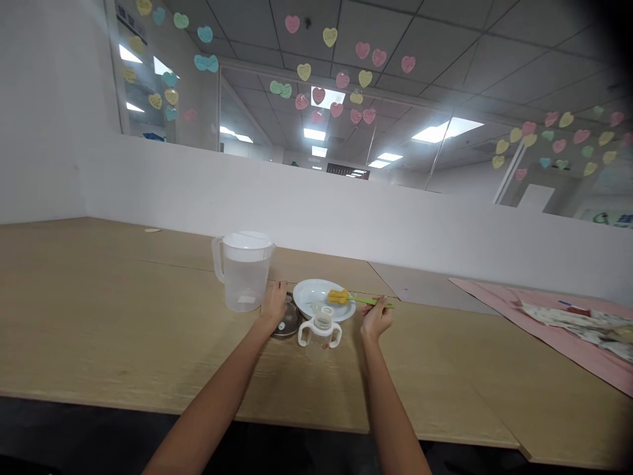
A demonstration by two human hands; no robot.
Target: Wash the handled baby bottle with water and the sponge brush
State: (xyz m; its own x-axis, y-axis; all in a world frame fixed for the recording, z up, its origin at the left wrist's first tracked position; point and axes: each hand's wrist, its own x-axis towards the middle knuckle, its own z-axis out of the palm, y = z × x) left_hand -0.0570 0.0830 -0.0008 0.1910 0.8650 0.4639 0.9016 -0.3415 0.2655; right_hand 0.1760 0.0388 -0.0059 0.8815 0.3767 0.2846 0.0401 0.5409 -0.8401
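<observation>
In my right hand (376, 320) is a bottle brush (338, 297) with a yellow sponge head and a green handle, its head over the white plate (304, 290). My left hand (274, 307) is closed at the left rim of a small dark metal bowl (289, 324); the fingertips are partly hidden. In front of the plate an uncapped clear baby bottle (319, 343) with two white side handles stands upright. A small clear piece (316, 308) lies on the plate behind it.
A translucent plastic pitcher (246, 277) stands behind and left of my left hand. At the far right a pink cloth (487, 300) bears patterned fabric (568, 322). A white wall (316, 204) with windows runs behind the wooden table (123, 316).
</observation>
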